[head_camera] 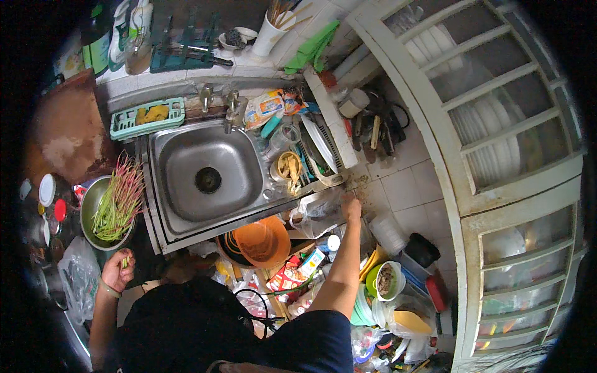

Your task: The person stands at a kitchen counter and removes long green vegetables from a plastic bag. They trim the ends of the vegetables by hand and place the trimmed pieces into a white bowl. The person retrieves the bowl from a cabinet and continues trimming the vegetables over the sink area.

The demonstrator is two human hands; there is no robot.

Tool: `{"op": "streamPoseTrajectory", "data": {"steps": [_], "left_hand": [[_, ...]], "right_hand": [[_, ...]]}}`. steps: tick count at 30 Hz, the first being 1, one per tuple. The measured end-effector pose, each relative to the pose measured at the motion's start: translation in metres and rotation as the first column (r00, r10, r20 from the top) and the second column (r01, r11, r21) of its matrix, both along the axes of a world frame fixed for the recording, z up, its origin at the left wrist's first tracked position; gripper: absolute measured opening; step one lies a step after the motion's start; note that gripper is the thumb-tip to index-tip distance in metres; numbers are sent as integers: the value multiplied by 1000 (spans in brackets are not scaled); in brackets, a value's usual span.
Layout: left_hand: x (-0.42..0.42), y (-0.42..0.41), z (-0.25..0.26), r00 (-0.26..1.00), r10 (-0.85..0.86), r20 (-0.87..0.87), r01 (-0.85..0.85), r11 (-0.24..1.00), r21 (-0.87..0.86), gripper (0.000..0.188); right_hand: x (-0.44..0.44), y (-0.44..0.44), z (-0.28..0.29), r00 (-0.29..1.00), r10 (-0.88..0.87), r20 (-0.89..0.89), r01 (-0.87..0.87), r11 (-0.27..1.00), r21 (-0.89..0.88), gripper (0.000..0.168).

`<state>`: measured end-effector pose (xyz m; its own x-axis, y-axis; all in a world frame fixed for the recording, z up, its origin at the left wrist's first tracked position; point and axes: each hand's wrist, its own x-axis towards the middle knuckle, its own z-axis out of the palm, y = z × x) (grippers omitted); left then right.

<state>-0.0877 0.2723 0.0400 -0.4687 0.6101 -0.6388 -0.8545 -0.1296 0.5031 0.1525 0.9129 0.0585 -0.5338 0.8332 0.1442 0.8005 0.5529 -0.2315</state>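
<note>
My left hand (119,270) is closed around a few short green stem pieces, just below a metal bowl (86,219). Long stems (119,203), green with pinkish-red ends, are heaped in that bowl and stick out over its rim. My right arm reaches forward over the clutter, and my right hand (350,207) is at the right end of the sink counter. Beside it hangs a white, see-through plastic bag (310,219). The fingers are hidden from me, so whether they grip the bag does not show. Ahead of me is a stainless steel sink (210,154) with a dark drain.
A green basket (123,130) with yellow sponges sits behind the sink. Right of the basin are a glass jar (287,134) and a dish rack (333,179). An orange plastic basin (266,242) is under the counter's front edge. A glass-paned cabinet (450,186) stands right.
</note>
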Motion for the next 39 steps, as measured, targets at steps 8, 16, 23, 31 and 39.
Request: {"op": "streamPoseTrajectory", "data": {"steps": [8,16,23,31,39], "left_hand": [[-4,11,-12,1000,-12,17,12,1000,-4,12],[-9,28,-8,998,-29,59,27,999,32,12],[-9,46,3,998,-45,43,43,998,39,11],[0,45,-5,986,29,162,-43,996,81,9],[-4,56,-20,936,-27,350,-66,966,251,18]], "right_hand": [[7,-4,-19,943,-326,70,325,945,23,22],[6,-15,-19,964,-262,53,262,965,-7,18],[29,-2,-47,985,-164,54,157,980,120,16],[3,-25,-12,949,-286,133,285,958,21,28],[27,-29,-51,929,-163,333,189,981,-47,63]]}}
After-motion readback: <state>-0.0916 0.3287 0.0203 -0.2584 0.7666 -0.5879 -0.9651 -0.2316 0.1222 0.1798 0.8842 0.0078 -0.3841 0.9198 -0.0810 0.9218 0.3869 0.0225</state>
